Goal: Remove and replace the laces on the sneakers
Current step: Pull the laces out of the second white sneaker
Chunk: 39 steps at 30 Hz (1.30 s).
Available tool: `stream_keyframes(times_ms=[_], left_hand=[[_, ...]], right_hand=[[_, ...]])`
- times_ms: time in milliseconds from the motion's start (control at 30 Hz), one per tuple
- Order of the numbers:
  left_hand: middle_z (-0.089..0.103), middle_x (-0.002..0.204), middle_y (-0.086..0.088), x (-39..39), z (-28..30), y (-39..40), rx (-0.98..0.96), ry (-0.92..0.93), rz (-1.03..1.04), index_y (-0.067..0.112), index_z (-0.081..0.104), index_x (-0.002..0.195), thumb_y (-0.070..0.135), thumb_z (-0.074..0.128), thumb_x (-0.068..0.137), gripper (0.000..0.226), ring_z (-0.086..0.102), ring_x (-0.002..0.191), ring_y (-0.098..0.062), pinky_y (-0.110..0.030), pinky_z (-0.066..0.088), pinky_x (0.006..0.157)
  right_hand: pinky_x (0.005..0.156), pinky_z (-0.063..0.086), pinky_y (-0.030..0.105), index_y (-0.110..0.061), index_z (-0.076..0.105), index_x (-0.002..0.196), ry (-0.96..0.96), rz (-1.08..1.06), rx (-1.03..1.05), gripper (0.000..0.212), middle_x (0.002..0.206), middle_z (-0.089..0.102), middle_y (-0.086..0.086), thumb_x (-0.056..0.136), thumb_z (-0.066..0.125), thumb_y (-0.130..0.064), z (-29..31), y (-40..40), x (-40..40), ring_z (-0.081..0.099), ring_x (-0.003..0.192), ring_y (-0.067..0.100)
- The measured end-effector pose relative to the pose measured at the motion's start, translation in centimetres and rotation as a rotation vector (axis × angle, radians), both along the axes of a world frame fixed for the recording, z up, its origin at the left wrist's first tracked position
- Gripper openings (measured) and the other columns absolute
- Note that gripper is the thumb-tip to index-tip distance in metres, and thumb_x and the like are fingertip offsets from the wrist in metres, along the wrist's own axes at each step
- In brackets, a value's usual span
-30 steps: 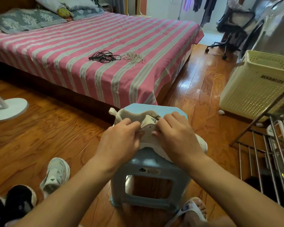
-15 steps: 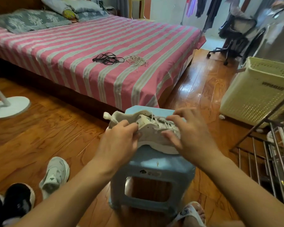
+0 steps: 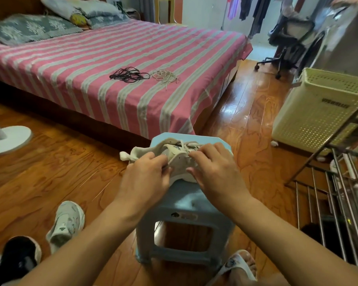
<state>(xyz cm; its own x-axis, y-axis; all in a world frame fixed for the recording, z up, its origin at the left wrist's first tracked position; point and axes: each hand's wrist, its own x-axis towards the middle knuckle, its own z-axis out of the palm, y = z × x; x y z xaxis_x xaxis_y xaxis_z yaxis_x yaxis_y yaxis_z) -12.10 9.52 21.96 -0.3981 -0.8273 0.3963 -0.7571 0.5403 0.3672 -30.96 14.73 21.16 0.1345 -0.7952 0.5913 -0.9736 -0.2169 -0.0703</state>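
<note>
A white sneaker lies on a light blue plastic stool, heel to the left, its white lace still threaded. My left hand grips the sneaker at the collar and side. My right hand rests over the laced front, fingers curled at the lace; the fingertips hide what they hold. A second white sneaker sits on the floor at the lower left. On the striped bed lie a black bundle of laces and a beige bundle of laces.
Black shoes stand at the bottom left corner. A white fan base is on the floor at the left. A cream laundry basket and a metal rack stand to the right. My sandalled foot is beside the stool.
My right hand lifted off the sneaker and spread, then came back down onto the laced front. The sneaker turned a little on the stool. My left hand kept its grip.
</note>
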Motion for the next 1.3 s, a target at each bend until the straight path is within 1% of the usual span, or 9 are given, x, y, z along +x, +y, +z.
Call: stream_keyframes(times_ms=[167, 367, 500, 567, 733, 867, 1000, 1133, 1300], left_hand=[[0.053, 0.078, 0.004, -0.3, 0.1, 0.5, 0.005, 0.015, 0.011, 0.021, 0.064, 0.085, 0.034, 0.065, 0.095, 0.016, 0.054, 0.065, -0.021, -0.029, 0.039, 0.057], [0.052, 0.081, 0.001, 0.9, -0.2, -2.1, -0.011, -0.039, 0.103, 0.019, 0.063, 0.087, 0.028, 0.065, 0.093, 0.011, 0.061, 0.074, -0.034, -0.038, 0.049, 0.061], [0.052, 0.082, 0.004, 4.3, -0.2, -5.8, 0.039, -0.009, 0.173, 0.020, 0.063, 0.084, 0.028, 0.064, 0.095, 0.014, 0.060, 0.078, -0.030, -0.038, 0.046, 0.064], [0.054, 0.082, 0.005, 6.1, -0.4, -6.9, 0.065, 0.031, 0.156, 0.021, 0.063, 0.084, 0.028, 0.065, 0.095, 0.013, 0.062, 0.076, -0.027, -0.039, 0.048, 0.064], [0.054, 0.093, 0.009, 6.1, 0.0, -4.8, -0.001, 0.101, -0.144, 0.017, 0.067, 0.091, 0.017, 0.072, 0.093, 0.005, 0.057, 0.079, -0.016, -0.036, 0.052, 0.064], [0.056, 0.100, 0.006, 3.8, 1.2, -1.5, -0.150, 0.048, -0.340, 0.012, 0.067, 0.094, 0.034, 0.056, 0.096, 0.025, 0.055, 0.073, -0.010, -0.015, 0.045, 0.057], [0.058, 0.099, -0.002, 2.9, 1.0, -0.3, -0.291, 0.009, -0.312, 0.008, 0.068, 0.092, 0.022, 0.058, 0.104, 0.020, 0.056, 0.064, -0.019, -0.032, 0.052, 0.046], [0.063, 0.097, -0.009, 2.6, 1.2, 0.8, -0.340, -0.025, -0.256, 0.006, 0.066, 0.088, 0.000, 0.070, 0.093, 0.008, 0.047, 0.059, -0.017, -0.028, 0.045, 0.044], [0.064, 0.098, -0.012, 2.7, 1.5, 1.2, -0.362, -0.060, -0.215, 0.005, 0.067, 0.091, -0.001, 0.067, 0.093, 0.007, 0.043, 0.062, -0.015, -0.023, 0.037, 0.051]], right_hand=[[0.066, 0.040, 0.044, -0.009, 0.063, 0.080, 0.063, -0.083, -0.057, 0.012, 0.080, 0.059, 0.010, 0.088, 0.072, -0.009, -0.5, -1.8, 0.3, 0.049, 0.078, 0.029], [0.075, 0.042, 0.039, -0.013, 0.067, 0.102, 0.146, 0.061, 0.104, 0.017, 0.099, 0.059, 0.004, 0.088, 0.065, -0.004, 0.0, 1.1, -1.7, 0.047, 0.092, 0.024], [0.071, 0.042, 0.028, -0.036, 0.062, 0.099, 0.352, 0.139, 0.521, 0.015, 0.098, 0.048, -0.013, 0.088, 0.069, -0.028, -1.2, 5.5, -6.2, 0.037, 0.088, 0.011], [0.070, 0.043, 0.027, -0.040, 0.061, 0.096, 0.363, 0.142, 0.553, 0.007, 0.097, 0.042, -0.015, 0.090, 0.065, -0.041, -0.9, 6.6, -7.3, 0.035, 0.087, 0.008], [0.073, 0.043, 0.018, -0.023, 0.073, 0.091, -0.323, 0.134, 0.259, 0.026, 0.093, 0.055, -0.012, 0.097, 0.057, -0.041, 2.7, 4.5, -5.3, 0.052, 0.087, 0.007], [0.081, 0.045, 0.026, -0.020, 0.074, 0.108, -0.453, 0.014, 0.148, 0.015, 0.101, 0.068, -0.008, 0.097, 0.063, -0.018, 4.7, 0.7, -2.2, 0.056, 0.093, 0.008], [0.082, 0.050, 0.034, -0.024, 0.076, 0.098, -0.499, -0.079, 0.218, 0.011, 0.093, 0.069, -0.008, 0.094, 0.065, -0.022, 5.5, -0.6, -0.2, 0.059, 0.087, 0.008], [0.067, 0.041, 0.013, -0.025, 0.074, 0.095, -0.525, -0.129, 0.206, 0.010, 0.087, 0.063, -0.014, 0.094, 0.065, -0.024, 6.3, 0.5, 0.1, 0.056, 0.079, 0.003], [0.068, 0.042, 0.007, -0.023, 0.077, 0.089, -0.524, -0.049, 0.194, 0.006, 0.079, 0.059, -0.019, 0.089, 0.072, -0.020, 7.1, 1.7, 0.4, 0.056, 0.081, -0.004]])
